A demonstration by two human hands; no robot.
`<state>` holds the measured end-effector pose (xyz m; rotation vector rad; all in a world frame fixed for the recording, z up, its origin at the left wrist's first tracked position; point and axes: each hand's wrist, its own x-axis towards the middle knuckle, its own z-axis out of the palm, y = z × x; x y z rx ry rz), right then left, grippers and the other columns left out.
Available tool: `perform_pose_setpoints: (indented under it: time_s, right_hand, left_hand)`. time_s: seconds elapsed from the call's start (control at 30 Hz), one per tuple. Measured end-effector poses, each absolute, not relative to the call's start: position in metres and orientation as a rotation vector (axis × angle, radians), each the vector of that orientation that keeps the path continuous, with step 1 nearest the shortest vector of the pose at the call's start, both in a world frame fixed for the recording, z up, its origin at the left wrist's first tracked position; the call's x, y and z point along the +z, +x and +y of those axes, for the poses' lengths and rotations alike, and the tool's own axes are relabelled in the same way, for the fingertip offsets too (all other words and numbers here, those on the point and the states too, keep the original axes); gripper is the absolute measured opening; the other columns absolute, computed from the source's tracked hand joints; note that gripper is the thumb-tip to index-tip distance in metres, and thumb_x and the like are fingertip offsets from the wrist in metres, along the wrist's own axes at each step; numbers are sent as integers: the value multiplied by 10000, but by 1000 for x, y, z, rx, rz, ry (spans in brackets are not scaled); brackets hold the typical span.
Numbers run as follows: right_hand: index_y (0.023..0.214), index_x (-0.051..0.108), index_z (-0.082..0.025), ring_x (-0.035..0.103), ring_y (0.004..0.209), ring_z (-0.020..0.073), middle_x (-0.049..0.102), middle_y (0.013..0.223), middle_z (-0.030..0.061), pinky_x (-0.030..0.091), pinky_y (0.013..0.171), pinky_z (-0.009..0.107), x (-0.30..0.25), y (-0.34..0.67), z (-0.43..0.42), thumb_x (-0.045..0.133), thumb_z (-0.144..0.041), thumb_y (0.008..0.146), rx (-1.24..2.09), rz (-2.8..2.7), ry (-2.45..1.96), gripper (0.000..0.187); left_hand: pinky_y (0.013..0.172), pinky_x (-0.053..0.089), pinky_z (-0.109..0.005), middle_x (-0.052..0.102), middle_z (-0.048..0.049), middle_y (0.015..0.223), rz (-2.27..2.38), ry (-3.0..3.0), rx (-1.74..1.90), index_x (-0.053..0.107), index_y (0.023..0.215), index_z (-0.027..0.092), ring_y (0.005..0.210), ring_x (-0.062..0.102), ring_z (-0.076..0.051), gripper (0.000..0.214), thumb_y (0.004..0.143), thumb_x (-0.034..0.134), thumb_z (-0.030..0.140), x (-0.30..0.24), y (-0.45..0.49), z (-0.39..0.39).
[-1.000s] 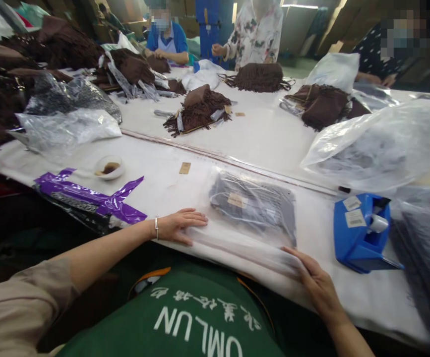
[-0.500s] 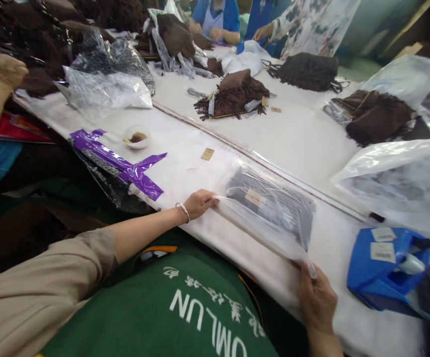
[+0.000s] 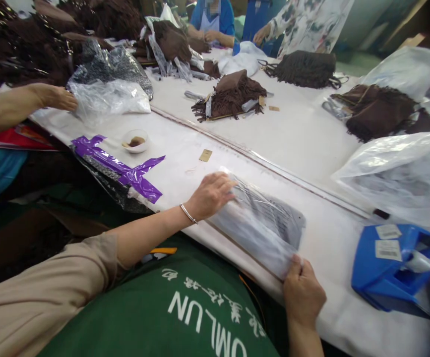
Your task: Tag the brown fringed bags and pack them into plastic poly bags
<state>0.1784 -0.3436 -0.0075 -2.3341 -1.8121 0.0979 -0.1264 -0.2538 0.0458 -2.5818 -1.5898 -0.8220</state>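
A clear plastic bag (image 3: 250, 233) lies on the white table in front of me with a folded dark grey item (image 3: 274, 208) inside. Its near side shows a milky, folded-over strip of film. My left hand (image 3: 213, 196), wearing a silver bangle, rests over the bag's left end with its fingers reaching across the film; they are slightly blurred. At the near right corner, my right hand (image 3: 303, 292) pinches the bag's edge between thumb and fingers. A small brown card (image 3: 205, 155) lies on the table beyond my left hand.
A blue tape dispenser (image 3: 382, 277) stands at the right. Purple tape strips (image 3: 125, 171) hang at the left table edge, near a white bowl (image 3: 135, 141). Brown fringed textiles (image 3: 233, 94) lie farther back. A co-worker's hand (image 3: 56, 96) touches clear plastic at the left.
My left hand has moved up and over the bag, and the near film now lies flatter across it. My right hand shifted slightly left. A co-worker's hand reached in to the plastic.
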Motion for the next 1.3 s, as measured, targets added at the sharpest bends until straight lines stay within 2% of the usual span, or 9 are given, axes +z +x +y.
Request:
perform_pose_setpoints:
  time_s: [0.1,0.23,0.4,0.57,0.67,0.77,1.03,1.17,1.3]
  right_hand:
    - [943,627,-211,485,468,199,604,575,60,272,480,294,-6,179,-342,208,-521,940,166,-1801,-2324,522]
    - [827,625,-228,559,570,197,616,603,23,353,554,290,-5,187,-338,354,-572,898,390,-1626,-2260,443]
    - [856,638,-194,601,594,183,635,642,14,440,620,290,-3,227,-345,553,-578,797,517,-1082,-2130,398]
    - [1058,619,-170,583,677,142,622,816,22,491,628,268,10,293,-355,562,-536,798,161,-624,-1887,452]
    - [1103,619,-154,610,892,177,641,994,76,514,672,274,15,327,-340,479,-518,834,166,-605,-1881,474]
    - [995,676,-126,623,935,211,669,1001,104,532,698,310,16,346,-316,426,-522,838,296,-660,-1896,494]
    - [964,679,-156,591,1026,254,663,1068,106,491,856,360,10,331,-338,570,-543,752,107,-721,-1932,454]
    - [838,684,-154,519,1135,303,636,1113,138,364,1022,432,2,327,-351,633,-519,711,-32,-721,-1973,390]
    - [1038,654,-136,562,1086,274,640,1103,138,430,949,440,14,337,-330,489,-537,816,23,-767,-1946,487]
  left_hand:
    - [1014,348,-411,569,-96,1149,-1350,-2860,-797,602,1012,170,1205,425,-270,292,870,583,424,42,-89,-255]
    - [908,411,-364,583,-74,1023,-1509,-2932,-799,552,776,161,1022,506,-222,203,846,632,333,16,-67,-256]
    - [929,393,-363,568,-56,1019,-1532,-2930,-869,521,789,165,1021,488,-209,157,843,631,262,12,-70,-257]
    - [938,385,-379,561,-55,1026,-1549,-2919,-917,517,804,174,1012,489,-211,100,858,586,223,13,-70,-256]
    - [941,381,-386,560,-56,1033,-1529,-2908,-915,510,803,178,1018,492,-217,88,865,560,216,10,-69,-255]
    - [941,378,-387,562,-56,1029,-1516,-2896,-907,509,804,181,1016,497,-217,79,869,542,211,9,-68,-255]
    - [932,374,-394,562,-53,1031,-1517,-2885,-879,507,803,178,1007,494,-217,88,872,539,221,12,-68,-254]
    - [936,370,-394,564,-55,1030,-1511,-2889,-885,518,816,178,1005,497,-215,71,873,536,217,12,-68,-255]
    - [931,372,-390,570,-55,1026,-1495,-2897,-895,519,813,179,1002,503,-214,73,872,540,216,11,-69,-255]
